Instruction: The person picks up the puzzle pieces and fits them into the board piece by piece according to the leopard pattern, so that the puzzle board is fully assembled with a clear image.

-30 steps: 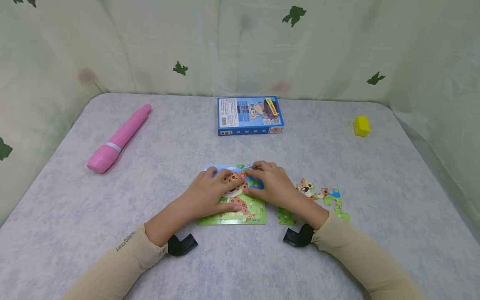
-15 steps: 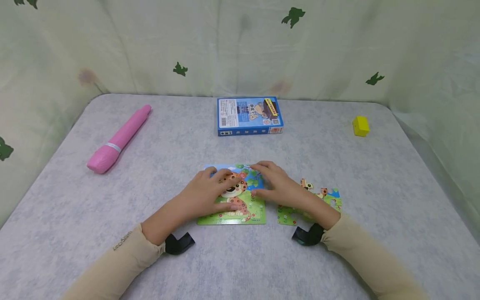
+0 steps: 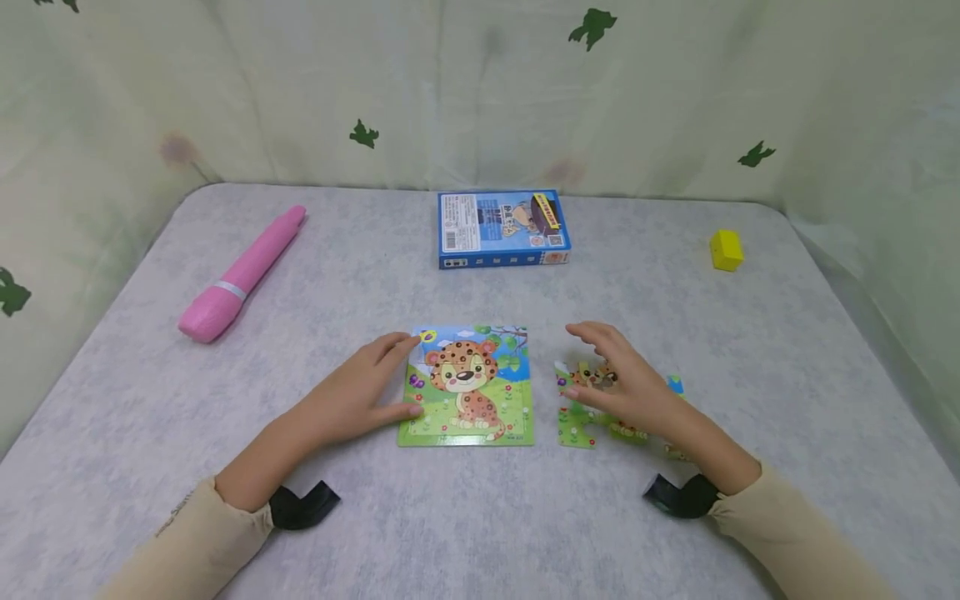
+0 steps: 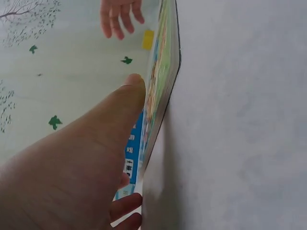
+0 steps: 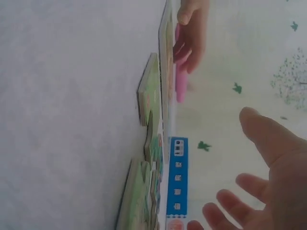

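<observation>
A square leopard picture board [image 3: 477,408] lies flat in the middle of the table, its picture in full view. My left hand [image 3: 352,392] is at the board's left edge, thumb and fingertips spread along it. To the right of the board, several loose jigsaw pieces [image 3: 576,429] lie in a group. Above these pieces hovers my right hand [image 3: 637,387], fingers apart and nothing between them, hiding part of the group. In the right wrist view the pieces [image 5: 149,91] lie on the table, apart from my right fingers [image 5: 232,203].
Behind the board lies a blue printed box [image 3: 502,229]. A pink closed umbrella-like item [image 3: 243,275] rests at the left, with a pale band round it. Near the back right corner sits a yellow block [image 3: 726,250]. A pale curtain [image 3: 480,92] hangs behind the table.
My left hand has drawn back off the picture to the board's left edge. My right hand has moved right, from the board to over the loose pieces.
</observation>
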The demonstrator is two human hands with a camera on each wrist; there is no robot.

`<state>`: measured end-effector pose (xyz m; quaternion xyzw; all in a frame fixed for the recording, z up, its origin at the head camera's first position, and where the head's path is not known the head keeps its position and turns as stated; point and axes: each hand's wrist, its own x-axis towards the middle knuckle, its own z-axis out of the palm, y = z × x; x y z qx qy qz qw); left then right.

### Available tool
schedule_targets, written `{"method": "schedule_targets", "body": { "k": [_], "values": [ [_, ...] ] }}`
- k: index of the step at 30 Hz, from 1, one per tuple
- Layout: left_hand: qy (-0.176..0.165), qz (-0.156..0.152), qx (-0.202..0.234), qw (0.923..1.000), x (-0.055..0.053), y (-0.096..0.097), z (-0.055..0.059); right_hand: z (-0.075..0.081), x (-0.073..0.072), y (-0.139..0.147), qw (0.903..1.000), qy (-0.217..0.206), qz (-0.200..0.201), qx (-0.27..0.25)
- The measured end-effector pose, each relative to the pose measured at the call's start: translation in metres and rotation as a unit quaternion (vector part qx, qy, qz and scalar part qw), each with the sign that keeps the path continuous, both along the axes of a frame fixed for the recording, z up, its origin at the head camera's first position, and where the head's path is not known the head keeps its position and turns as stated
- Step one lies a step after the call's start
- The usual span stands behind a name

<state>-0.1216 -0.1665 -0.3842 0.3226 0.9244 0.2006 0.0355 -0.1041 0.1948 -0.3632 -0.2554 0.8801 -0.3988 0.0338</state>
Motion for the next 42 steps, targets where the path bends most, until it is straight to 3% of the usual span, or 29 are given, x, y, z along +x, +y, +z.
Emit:
{"method": "schedule_targets", "body": {
  "k": [9,19,28,37,42],
  "values": [
    [-0.014,-0.013,0.024,0.9995,0.006,-0.01,-0.005,-0.017,-0.002,0.015,0.9984,-0.044,-0.035,0.011],
    [-0.012,-0.013,0.015,0.9997,0.005,-0.011,-0.006,-0.021,-0.005,0.022,0.9973,-0.032,-0.014,0.065],
    [-0.016,-0.012,0.014,0.9997,0.006,-0.012,-0.007,-0.023,-0.005,0.019,0.9962,0.011,-0.009,0.086],
    [-0.018,-0.011,0.02,0.9996,0.007,-0.013,-0.007,-0.017,-0.002,0.012,0.9986,-0.011,-0.021,0.047],
    [-0.019,-0.013,0.021,0.9995,0.007,-0.012,-0.006,-0.006,0.003,0.002,0.9986,0.043,-0.005,0.031]
  ]
}}
